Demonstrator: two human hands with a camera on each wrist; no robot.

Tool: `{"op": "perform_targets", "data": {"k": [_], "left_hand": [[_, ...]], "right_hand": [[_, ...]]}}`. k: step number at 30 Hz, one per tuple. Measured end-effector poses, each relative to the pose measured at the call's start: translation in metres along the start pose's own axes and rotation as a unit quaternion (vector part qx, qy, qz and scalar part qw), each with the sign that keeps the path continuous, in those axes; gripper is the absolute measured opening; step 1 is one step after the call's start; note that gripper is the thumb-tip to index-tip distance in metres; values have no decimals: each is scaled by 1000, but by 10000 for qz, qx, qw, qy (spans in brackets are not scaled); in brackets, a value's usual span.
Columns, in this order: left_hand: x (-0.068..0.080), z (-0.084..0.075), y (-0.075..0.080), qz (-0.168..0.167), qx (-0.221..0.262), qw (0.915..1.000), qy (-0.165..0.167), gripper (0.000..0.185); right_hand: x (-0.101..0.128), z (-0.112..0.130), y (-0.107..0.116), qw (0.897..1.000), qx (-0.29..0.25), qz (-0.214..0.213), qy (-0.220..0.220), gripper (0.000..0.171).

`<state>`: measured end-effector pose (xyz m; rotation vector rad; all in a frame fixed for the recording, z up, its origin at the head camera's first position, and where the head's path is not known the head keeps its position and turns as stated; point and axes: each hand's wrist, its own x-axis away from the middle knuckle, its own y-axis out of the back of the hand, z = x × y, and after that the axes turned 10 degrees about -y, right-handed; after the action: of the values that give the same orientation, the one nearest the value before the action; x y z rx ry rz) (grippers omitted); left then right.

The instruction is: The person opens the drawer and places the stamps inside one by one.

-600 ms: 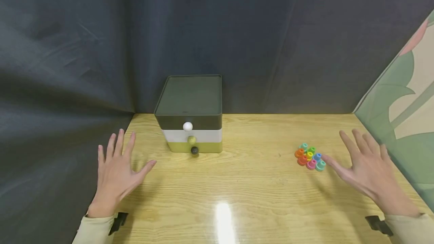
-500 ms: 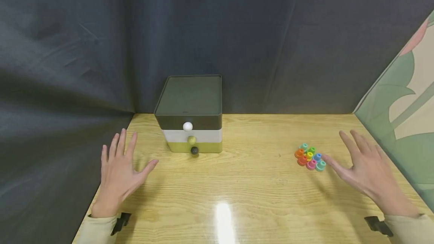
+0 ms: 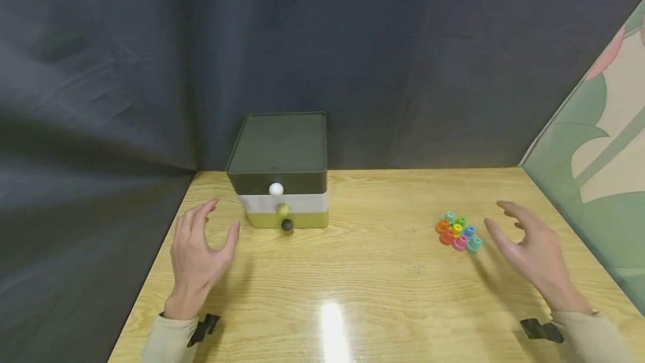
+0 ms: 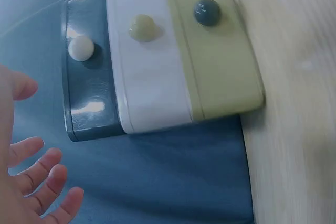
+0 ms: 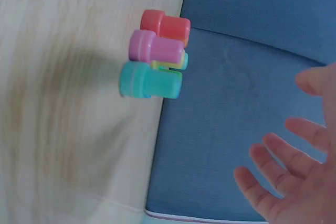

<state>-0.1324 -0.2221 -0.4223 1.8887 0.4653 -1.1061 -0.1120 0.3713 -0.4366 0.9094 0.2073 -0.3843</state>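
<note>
A small three-drawer box (image 3: pixel 280 172) stands at the back of the wooden table (image 3: pixel 373 273): dark top drawer with a white knob (image 3: pixel 275 189), white middle drawer, olive bottom drawer with a dark knob (image 3: pixel 286 225). The left wrist view shows the same box (image 4: pixel 163 61). My left hand (image 3: pixel 200 251) hovers open to the box's left and holds nothing. A cluster of colourful pegs (image 3: pixel 457 232) stands at the right, seen also in the right wrist view as pegs (image 5: pixel 155 53). My right hand (image 3: pixel 529 245) hovers open just right of them, fingers relaxed, holding nothing.
Dark curtain hangs behind and to the left of the table. A leaf-patterned panel (image 3: pixel 599 144) walls the right side. A lamp glare (image 3: pixel 332 324) lies on the near table. Black wrist straps (image 3: pixel 539 329) sit on both sleeves.
Both hands have lifted off the table and moved inward, fingers now loosely bent. The left drew nearer the box, the right stays beside the pegs. The view shifted slightly.
</note>
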Motion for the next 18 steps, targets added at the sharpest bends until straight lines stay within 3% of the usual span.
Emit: {"op": "perform_targets", "data": {"k": [11,18], "left_hand": [[-7,-14,-18,-34,509,9984,264,48],[-11,-22,-37,210,768,9962,364,45]], "right_hand": [[7,-1,-18,9971,-509,246,-517,38],[14,-8,-15,9951,-476,463,-736,38]]}}
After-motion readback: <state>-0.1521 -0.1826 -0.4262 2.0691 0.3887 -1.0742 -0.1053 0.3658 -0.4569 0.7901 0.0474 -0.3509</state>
